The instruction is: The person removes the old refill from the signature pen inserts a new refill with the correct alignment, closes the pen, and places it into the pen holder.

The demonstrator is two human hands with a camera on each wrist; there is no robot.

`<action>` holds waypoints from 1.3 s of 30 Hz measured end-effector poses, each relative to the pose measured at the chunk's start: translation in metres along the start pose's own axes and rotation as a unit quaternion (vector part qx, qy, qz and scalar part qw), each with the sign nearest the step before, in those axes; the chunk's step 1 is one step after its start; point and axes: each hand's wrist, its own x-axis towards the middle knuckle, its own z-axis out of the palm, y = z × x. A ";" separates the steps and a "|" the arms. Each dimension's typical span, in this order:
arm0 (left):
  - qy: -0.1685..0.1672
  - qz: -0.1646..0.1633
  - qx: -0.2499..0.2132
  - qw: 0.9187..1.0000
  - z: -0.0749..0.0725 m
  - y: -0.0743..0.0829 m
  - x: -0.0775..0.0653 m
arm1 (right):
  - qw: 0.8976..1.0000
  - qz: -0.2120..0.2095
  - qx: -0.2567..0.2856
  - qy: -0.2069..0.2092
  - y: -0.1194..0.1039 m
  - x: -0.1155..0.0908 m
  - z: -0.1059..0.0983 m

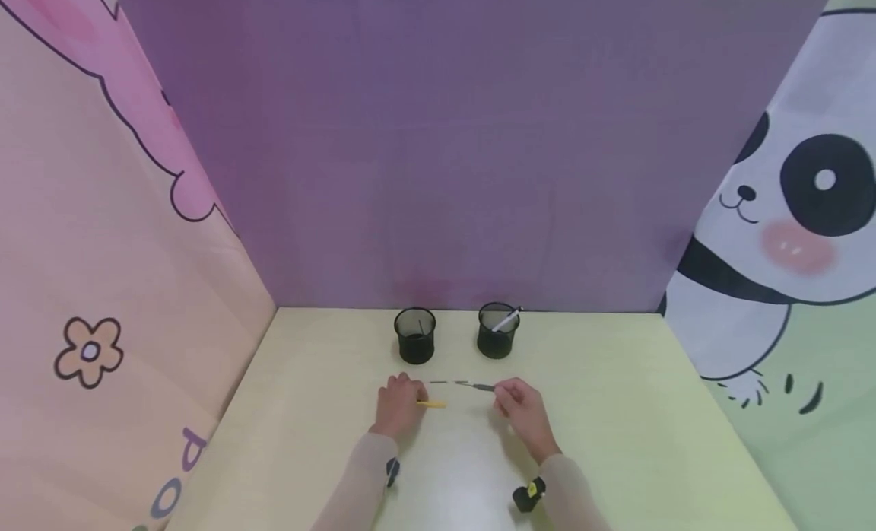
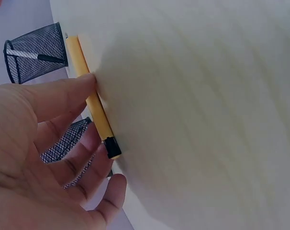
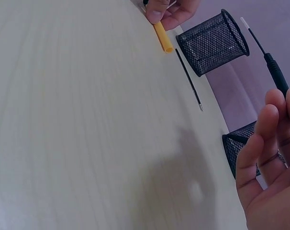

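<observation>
Nearest, a small black device with a yellow patch [image 1: 529,494] sat at the right wrist, beside a pale long sleeve [image 1: 573,489], above a pale wood-grained table [image 1: 452,470].

Farther out, the left hand [image 1: 399,407] pinched a slim yellow plastic pen barrel [image 2: 101,120] with a black clip, thumb on one side and fingertips on the other. The clip end lay toward the hand's fingers, and the open end pointed toward the right hand [image 1: 525,417]. Whether the barrel touched the table could not be told.

The right hand held a black ribbed grip [image 3: 276,72] between thumb and fingertips, its other fingers bent. From the grip a thin dark rod with a white tip [image 3: 255,37] pointed toward the left.

A thin black refill with a metallic point [image 3: 189,79] lay on the table between the hands, near the barrel's open end.

Just beyond stood two round black mesh cups, upright and apart: the left cup [image 1: 416,350] and the right cup [image 1: 496,344], where a white-and-black pen [image 1: 506,320] leaned against the rim.

Behind them hung a plain purple cloth [image 1: 438,151].
</observation>
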 end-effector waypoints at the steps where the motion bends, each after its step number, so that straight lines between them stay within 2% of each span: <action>1: -0.001 0.001 0.001 1.000 0.000 0.000 -0.001 | 1.000 0.000 0.000 0.000 0.001 0.000 0.000; 7: -0.005 0.016 -0.011 1.000 -0.005 -0.002 -0.006 | 1.000 0.000 -0.005 0.007 0.005 -0.001 -0.001; 15: 0.028 0.024 -0.072 0.997 -0.015 -0.001 -0.006 | 1.000 0.003 -0.003 0.009 0.004 -0.003 -0.002; 19: 0.035 0.024 -0.095 0.995 -0.022 0.000 -0.006 | 1.000 0.002 -0.001 0.007 0.005 -0.002 -0.003; 23: 0.037 0.024 -0.097 0.994 -0.026 0.002 -0.005 | 1.000 0.001 -0.002 0.004 0.004 -0.002 -0.004; 29: 0.043 0.050 -0.096 0.993 -0.027 0.006 -0.003 | 1.000 0.002 -0.001 -0.003 0.001 -0.001 -0.004; 39: 0.056 0.050 -0.091 0.993 -0.028 0.006 -0.004 | 1.000 0.002 0.008 -0.002 0.002 -0.001 -0.002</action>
